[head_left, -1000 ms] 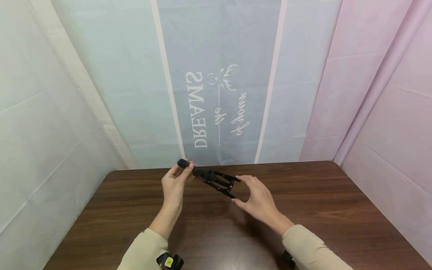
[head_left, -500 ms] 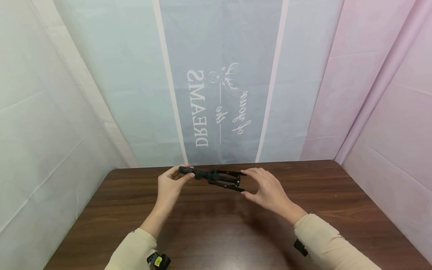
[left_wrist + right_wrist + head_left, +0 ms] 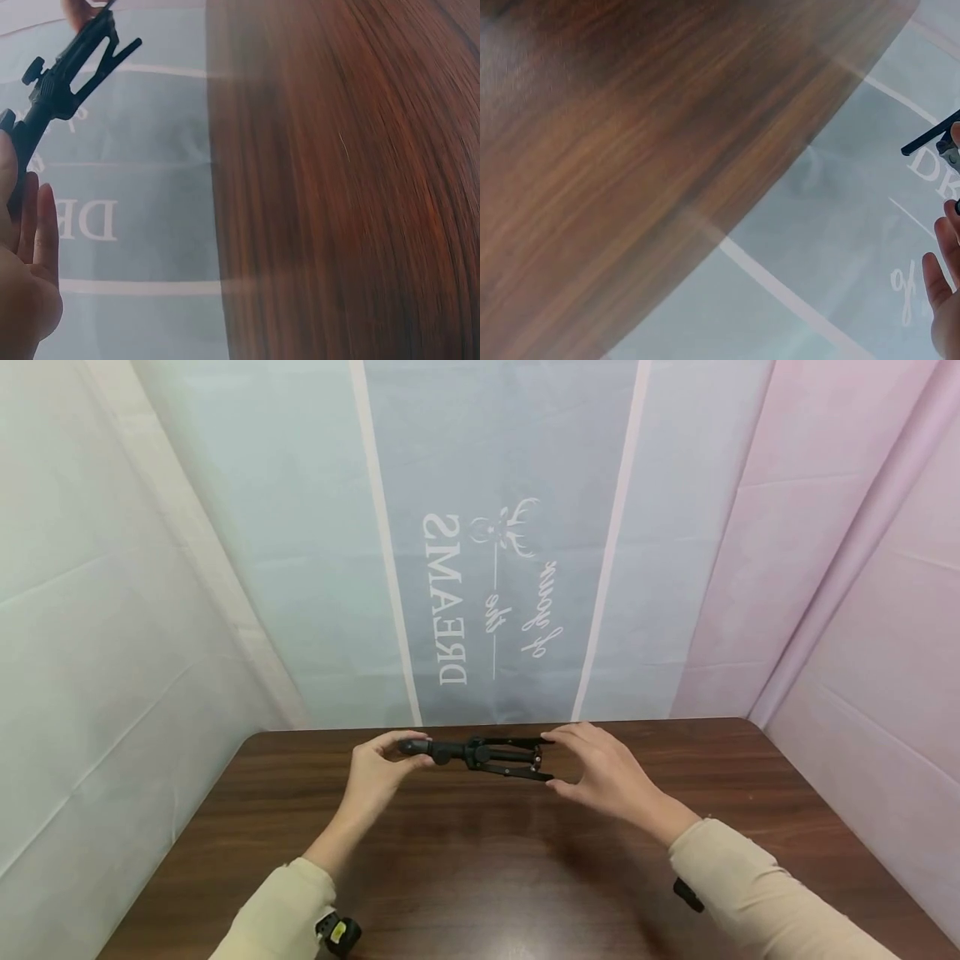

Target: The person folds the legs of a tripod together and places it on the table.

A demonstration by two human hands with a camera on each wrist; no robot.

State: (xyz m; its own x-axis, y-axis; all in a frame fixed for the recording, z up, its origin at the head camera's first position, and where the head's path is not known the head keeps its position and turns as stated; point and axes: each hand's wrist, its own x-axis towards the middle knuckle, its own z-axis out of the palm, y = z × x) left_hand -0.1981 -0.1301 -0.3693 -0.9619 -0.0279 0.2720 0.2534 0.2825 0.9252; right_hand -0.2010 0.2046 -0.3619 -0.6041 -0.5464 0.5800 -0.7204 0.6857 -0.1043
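A small black tripod (image 3: 477, 755) is held nearly level above the table, its head end to the left and its legs to the right. My left hand (image 3: 375, 777) pinches the head end between thumb and fingers. At the other end, the thumb and fingers of my right hand (image 3: 609, 781) hold the tips of two slightly spread legs. In the left wrist view the tripod (image 3: 54, 94) shows a side knob, with part of the left hand (image 3: 30, 289) below. The right wrist view catches only one leg (image 3: 930, 140) and some fingers at its edge.
A dark brown wood-grain table (image 3: 480, 860) lies under the hands. Behind it hangs a pale blue-grey cloth (image 3: 495, 460) with mirrored lettering, and light cloth walls (image 3: 112, 652) stand at both sides. Black wrist cameras (image 3: 339, 933) sit at the sleeves.
The tripod has swung from a slant to nearly level, its leg end rising in view and its head end lowering. Both hands have moved with it, the right one further to the right.
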